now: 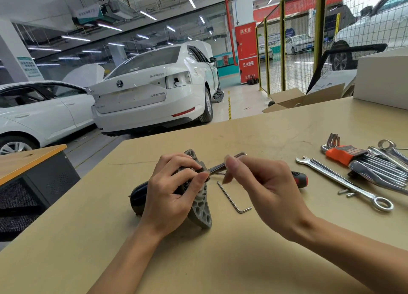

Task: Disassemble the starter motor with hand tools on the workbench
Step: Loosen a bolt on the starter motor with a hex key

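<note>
The starter motor [199, 210] lies on the workbench [66, 238], its dark body to the left and its grey flange facing right. My left hand [174, 190] grips the motor over its top, thumb and fingers curled round it near the flange. My right hand [260, 183] pinches a slim wrench [220, 165] between thumb and fingers. The wrench's near end sits at the motor's top by my left fingertips, and its far end points up and right.
A bent hex key [231, 200] lies just right of the motor. A red-and-black screwdriver handle [300, 180] shows behind my right hand. A combination wrench [344, 183], a hex key set in an orange holder [344, 154] and more wrenches lie at right. Two small pins [345, 192] lie nearby.
</note>
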